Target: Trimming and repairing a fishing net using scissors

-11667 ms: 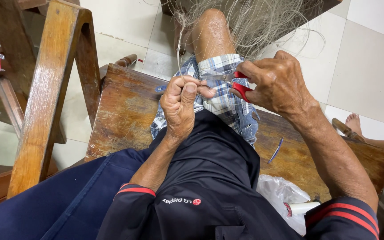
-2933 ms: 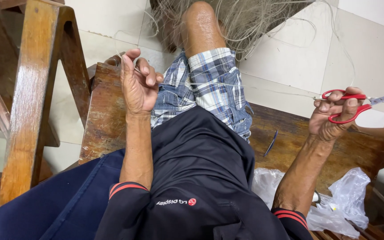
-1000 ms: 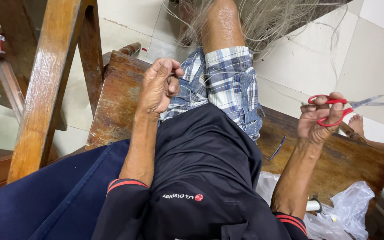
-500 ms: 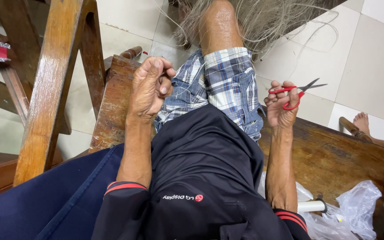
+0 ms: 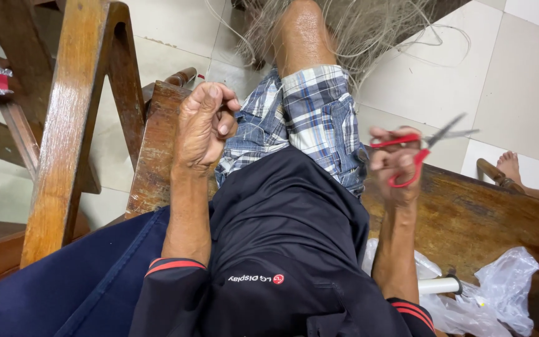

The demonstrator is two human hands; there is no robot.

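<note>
While the right hand [image 5: 396, 170] grips the red-handled scissors [image 5: 419, 145] with blades parted, right of the plaid shorts [image 5: 301, 118], the left hand [image 5: 204, 128] is curled into a fist, pinching thin pale line I can barely see. Farther off lies tangled fishing net [image 5: 350, 25]; a wooden bench [image 5: 469, 212] sits beneath

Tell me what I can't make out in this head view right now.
- Scissors: blades motion-blurred, right hand covers the red handles.
- Left hand: grip closed; any thread inside is too thin to see.
- Net: cut off by top edge.
- White tube: partly behind the forearm.
</note>
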